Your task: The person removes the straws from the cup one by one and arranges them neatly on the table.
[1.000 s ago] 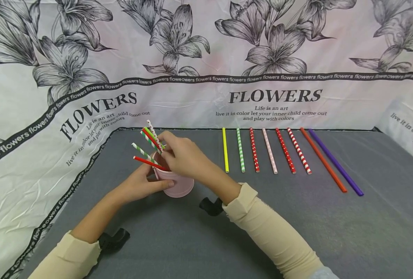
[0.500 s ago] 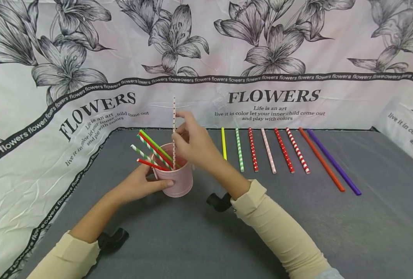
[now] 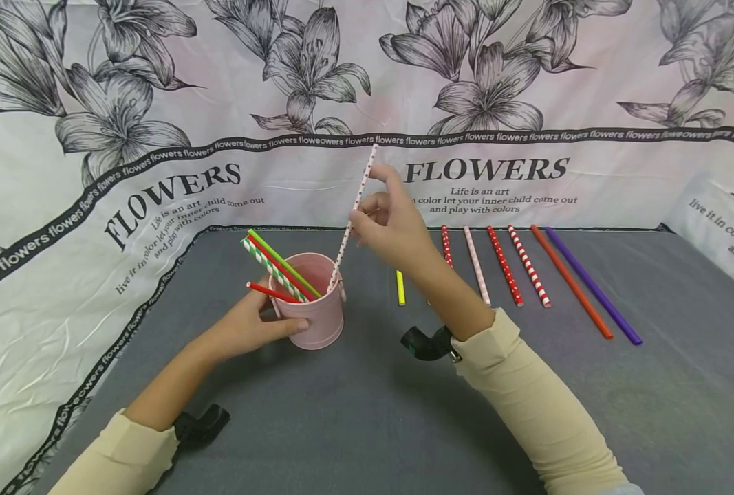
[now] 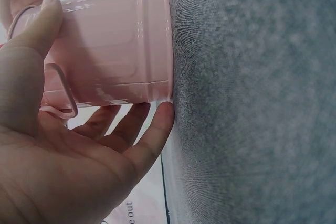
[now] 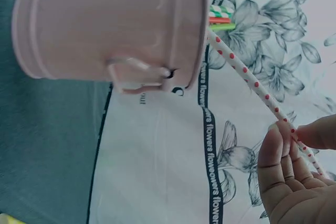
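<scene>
So the white dotted straw (image 3: 342, 249) just went from bunched with the others, to straight up, to leaning right against the far-right part of the pink bucket's (image 3: 323, 320) mouth. My read: it's separated from the bunch (image 3: 280, 265) now but not out, since its lower end sits within the rim; can't tell how deep. Right hand (image 3: 394, 220) pinches it between thumb and fingertips around the middle. Left hand (image 3: 252, 331) hasn't budged, thumb over the front wall and fingers curling round the other side, holding the bucket upright on the table. The bunch leans left, lime, red and green-and-white stripes, and that stray striped one seems to have swung in with them, leaving a red straw (image 3: 274, 292) lying lower over the rim. Texture-wise: bucket's glossy, probably painted metal, ridged near the base with a wire loop (image 4: 67, 91) on its side. Dotted straw looks like matte paper, slim and dead straight. Further out, orange (image 3: 574, 282) and purple straws (image 3: 594, 285) look longer and smooth, lying on fuzzy-looking gray cloth (image 3: 317, 426), with a creased flower-print curtain (image 3: 32, 344) behind.
</scene>
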Motion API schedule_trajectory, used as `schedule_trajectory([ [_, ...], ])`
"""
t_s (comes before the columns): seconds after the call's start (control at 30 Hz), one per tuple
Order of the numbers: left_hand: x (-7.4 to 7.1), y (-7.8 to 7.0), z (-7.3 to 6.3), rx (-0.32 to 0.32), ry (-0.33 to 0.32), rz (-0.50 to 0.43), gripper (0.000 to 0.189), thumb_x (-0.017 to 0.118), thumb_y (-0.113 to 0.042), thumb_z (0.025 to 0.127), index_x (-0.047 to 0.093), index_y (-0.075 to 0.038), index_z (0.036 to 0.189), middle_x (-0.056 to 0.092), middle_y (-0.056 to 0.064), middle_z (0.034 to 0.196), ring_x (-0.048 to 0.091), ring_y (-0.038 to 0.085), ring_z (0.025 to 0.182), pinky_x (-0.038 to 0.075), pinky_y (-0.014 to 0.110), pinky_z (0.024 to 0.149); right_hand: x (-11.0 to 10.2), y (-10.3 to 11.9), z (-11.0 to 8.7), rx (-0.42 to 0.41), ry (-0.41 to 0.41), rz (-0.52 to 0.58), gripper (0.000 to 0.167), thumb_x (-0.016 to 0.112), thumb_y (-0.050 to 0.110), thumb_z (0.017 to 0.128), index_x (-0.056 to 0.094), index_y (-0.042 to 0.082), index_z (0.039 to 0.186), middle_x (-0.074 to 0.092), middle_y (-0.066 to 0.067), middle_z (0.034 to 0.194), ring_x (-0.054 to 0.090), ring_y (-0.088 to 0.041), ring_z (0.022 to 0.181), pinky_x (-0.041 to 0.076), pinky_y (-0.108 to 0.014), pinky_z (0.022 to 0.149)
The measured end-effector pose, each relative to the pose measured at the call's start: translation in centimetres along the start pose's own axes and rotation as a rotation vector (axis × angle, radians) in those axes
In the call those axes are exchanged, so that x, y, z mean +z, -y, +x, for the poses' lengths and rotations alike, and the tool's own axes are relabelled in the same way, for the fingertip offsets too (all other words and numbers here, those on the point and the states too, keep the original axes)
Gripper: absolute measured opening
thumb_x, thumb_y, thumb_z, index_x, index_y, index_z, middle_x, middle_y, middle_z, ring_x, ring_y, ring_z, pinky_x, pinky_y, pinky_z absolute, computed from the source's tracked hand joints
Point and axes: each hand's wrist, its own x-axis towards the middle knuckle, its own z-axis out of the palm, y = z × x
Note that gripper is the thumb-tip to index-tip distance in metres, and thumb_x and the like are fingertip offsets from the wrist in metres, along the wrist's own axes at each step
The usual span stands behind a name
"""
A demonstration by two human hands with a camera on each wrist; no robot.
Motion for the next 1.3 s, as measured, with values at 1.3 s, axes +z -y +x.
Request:
schedule_trajectory([
  [1.3, 0.2, 0.1, 0.0, 0.035, 0.015, -0.066, 0.076, 0.081, -0.011, 0.084, 0.039, -0.012, 0.147, 0.054, 0.007, 0.134, 0.056, 0.030, 0.117, 0.055, 0.037, 0.090, -4.4, -4.9, -7.6, 0.345, 0.245, -0.107, 0.070, 0.061, -0.004, 0.093, 0.020, -0.003, 0.151, 0.066, -0.014, 0.082, 0.066, -0.026, 0.066, 0.058, -0.039, 0.070],
])
